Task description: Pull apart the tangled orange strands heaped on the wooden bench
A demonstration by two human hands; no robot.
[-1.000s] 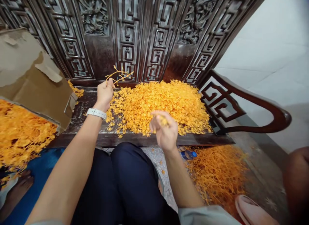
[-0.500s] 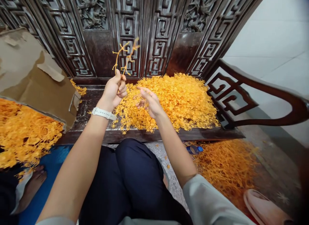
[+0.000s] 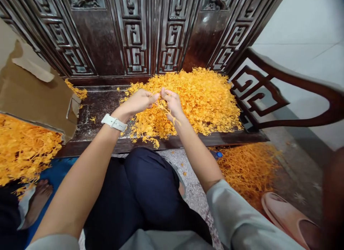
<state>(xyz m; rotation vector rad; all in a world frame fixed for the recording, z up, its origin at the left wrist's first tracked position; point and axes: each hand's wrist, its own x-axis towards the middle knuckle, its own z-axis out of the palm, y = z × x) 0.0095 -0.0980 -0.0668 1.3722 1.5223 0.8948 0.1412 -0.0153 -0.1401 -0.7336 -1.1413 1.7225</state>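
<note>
My left hand [image 3: 140, 100], with a white watch on its wrist, has its thumb and fingers closed on a thin yellow branched stem [image 3: 164, 108]. My right hand [image 3: 172, 102] meets it, its fingertips pinched on the same stem, part of which hangs down across the right palm and wrist. The spot between the fingertips is partly hidden. Both hands are just above the near left part of a large heap of small yellow-orange branched pieces [image 3: 206, 103], which lies on a dark wooden bench [image 3: 99, 101].
At left, a torn cardboard box [image 3: 34, 96] holds more orange pieces [image 3: 24, 149]. Tangled orange stems [image 3: 249, 167] lie on the floor at right, beside a blue-capped bottle [image 3: 218, 154]. The bench has a carved back and a curved armrest [image 3: 298, 78]. Another person's foot [image 3: 39, 200] shows at lower left.
My left hand has come down and rightward with the stem, and my right hand has closed on it. The view has shifted slightly, with the bench higher in the picture.
</note>
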